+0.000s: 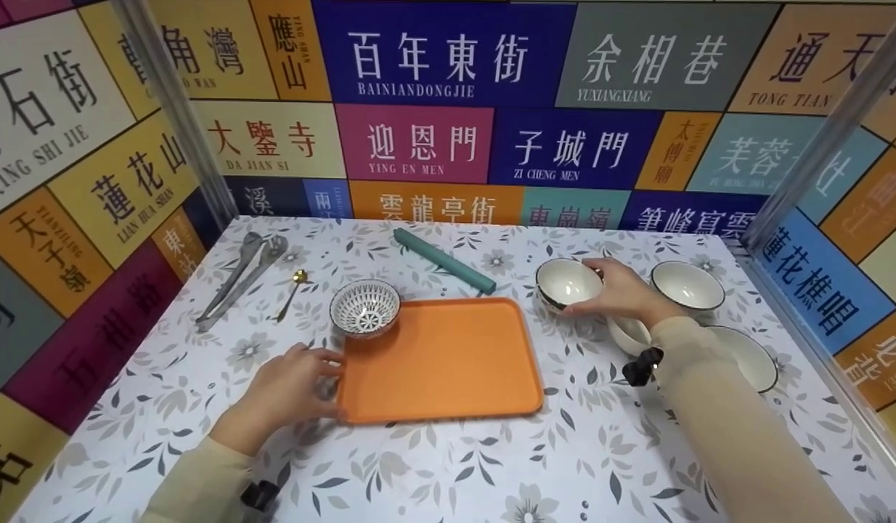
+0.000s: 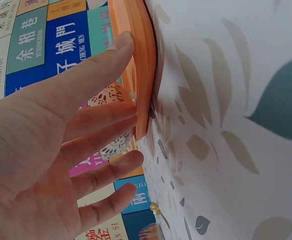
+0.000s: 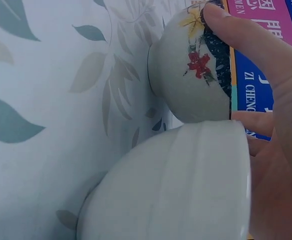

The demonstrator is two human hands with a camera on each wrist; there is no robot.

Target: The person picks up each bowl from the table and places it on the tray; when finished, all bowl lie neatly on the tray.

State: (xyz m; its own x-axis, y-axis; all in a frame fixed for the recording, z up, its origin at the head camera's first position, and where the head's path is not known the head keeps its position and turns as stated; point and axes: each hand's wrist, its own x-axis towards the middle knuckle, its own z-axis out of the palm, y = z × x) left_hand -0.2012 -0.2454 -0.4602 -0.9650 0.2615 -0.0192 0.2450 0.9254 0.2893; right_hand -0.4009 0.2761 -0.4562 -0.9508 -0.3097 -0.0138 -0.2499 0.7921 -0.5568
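An orange tray lies flat at the middle of the table. My left hand is at its left edge; in the left wrist view, the thumb and some straight fingers touch the tray's side. On the tray's back left corner stands a bowl with a black-and-white patterned inside. My right hand grips a dark-rimmed white bowl by its rim, thumb on the near side. The right wrist view shows red and yellow flowers on this bowl's outside. A plain white bowl stands below that hand, partly covered by it in the head view.
At the right are another white bowl and a larger dark-rimmed dish, partly behind my sleeve. A green stick lies behind the tray. Grey tongs and a small gold spoon lie at the left. Printed panels surround the table.
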